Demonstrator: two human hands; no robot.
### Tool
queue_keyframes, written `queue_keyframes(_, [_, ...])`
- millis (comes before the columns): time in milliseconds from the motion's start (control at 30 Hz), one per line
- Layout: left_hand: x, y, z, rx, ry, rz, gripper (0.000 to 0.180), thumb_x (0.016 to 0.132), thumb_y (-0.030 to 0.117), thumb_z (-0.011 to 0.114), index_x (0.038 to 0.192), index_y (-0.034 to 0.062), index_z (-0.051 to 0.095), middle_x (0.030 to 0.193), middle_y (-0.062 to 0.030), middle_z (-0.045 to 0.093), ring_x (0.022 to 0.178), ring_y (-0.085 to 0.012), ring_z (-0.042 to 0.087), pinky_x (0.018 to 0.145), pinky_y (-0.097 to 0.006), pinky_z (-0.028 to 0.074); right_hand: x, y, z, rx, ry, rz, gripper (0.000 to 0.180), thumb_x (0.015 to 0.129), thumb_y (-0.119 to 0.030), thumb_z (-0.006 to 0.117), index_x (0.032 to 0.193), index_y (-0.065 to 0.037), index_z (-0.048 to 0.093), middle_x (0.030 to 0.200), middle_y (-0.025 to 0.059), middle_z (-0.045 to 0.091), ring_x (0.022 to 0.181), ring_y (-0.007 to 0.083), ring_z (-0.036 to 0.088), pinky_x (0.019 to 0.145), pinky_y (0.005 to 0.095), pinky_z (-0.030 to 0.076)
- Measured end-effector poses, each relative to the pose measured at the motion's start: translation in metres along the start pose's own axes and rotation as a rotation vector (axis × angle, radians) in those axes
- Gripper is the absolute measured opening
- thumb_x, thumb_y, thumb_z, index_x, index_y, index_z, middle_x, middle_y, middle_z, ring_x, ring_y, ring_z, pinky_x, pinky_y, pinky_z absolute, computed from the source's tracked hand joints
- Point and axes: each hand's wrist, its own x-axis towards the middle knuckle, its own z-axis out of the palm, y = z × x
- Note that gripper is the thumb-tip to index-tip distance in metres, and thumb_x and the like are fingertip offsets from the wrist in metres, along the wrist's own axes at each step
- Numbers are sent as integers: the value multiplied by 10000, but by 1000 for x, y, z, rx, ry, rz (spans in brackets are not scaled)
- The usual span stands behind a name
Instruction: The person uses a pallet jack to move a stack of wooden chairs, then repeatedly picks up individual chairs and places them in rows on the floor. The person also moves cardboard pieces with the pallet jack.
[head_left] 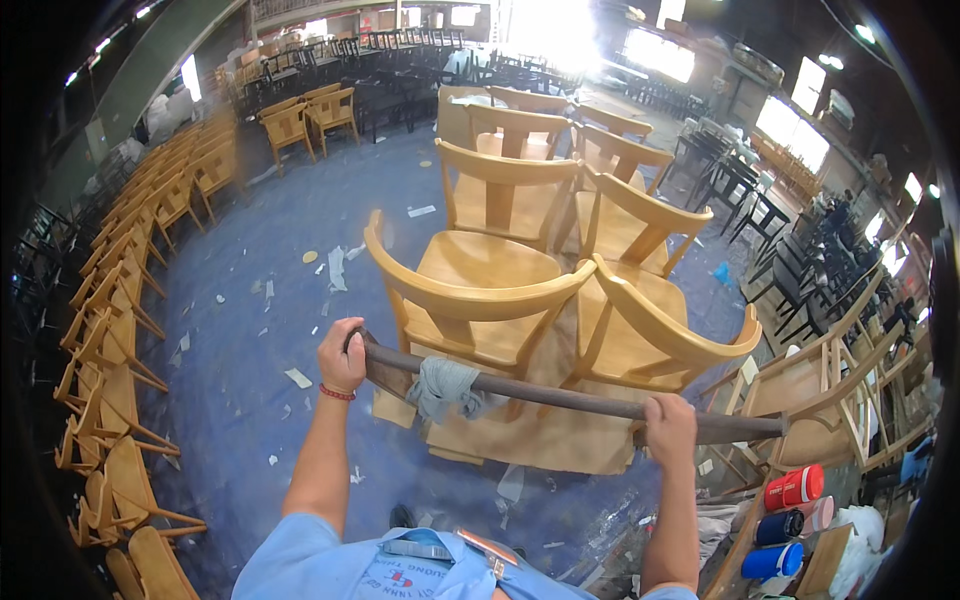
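A long dark handlebar (545, 393) runs across in front of me, belonging to a low cart with a flat wooden deck (540, 445). My left hand (343, 357) is closed round its left end, a red beaded bracelet at the wrist. Further right, my right hand (669, 428) grips the same bar, its fingers partly hidden. A grey cloth (443, 388) is wrapped on the bar near my left hand. Just beyond the bar, light wooden chairs stand in two columns on the cart, the closest being a left chair (480, 290) and a right chair (675, 325).
Scraps of paper (337, 268) litter the blue floor (250, 330). A curved row of wooden chairs (130, 345) lines the left. Black chairs (800, 270) and unfinished chair frames (830, 400) stand at right, near red (795, 487) and blue (772, 562) jugs.
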Motion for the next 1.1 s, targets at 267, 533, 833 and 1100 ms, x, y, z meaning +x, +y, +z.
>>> queue_keyframes(267, [80, -5, 4, 167, 236, 223, 125, 772, 61, 575, 886, 33, 620, 996, -138, 612, 1025, -329, 562, 893, -430, 418, -11, 77, -15, -230, 505, 209, 326, 956, -254, 451, 881, 15, 620, 871, 177, 628, 839, 349, 580, 763, 413, 438])
queue_keyframes(533, [91, -38, 44, 264, 202, 265, 100, 738, 71, 599, 838, 72, 607, 790, -73, 618, 803, -269, 596, 766, -377, 408, -6, 26, 38, -153, 531, 293, 313, 922, -216, 457, 697, 2, 459, 615, 107, 454, 561, 245, 435, 541, 341, 357])
queue_keyframes(833, [158, -85, 66, 226, 194, 269, 80, 741, 45, 595, 818, 62, 601, 774, -70, 614, 737, -259, 584, 745, -365, 409, 42, -7, 73, -65, 541, 309, 292, 922, -187, 445, 698, -2, 410, 590, 67, 375, 550, 170, 369, 517, 317, 318])
queue_keyframes(1100, [227, -120, 154, 167, 226, 348, 32, 760, 111, 600, 779, 86, 610, 743, -55, 622, 720, -247, 597, 715, -358, 420, 149, 32, 103, -269, 511, 333, 330, 905, -280, 473, 718, -9, 495, 615, 172, 481, 550, 307, 452, 550, 403, 377])
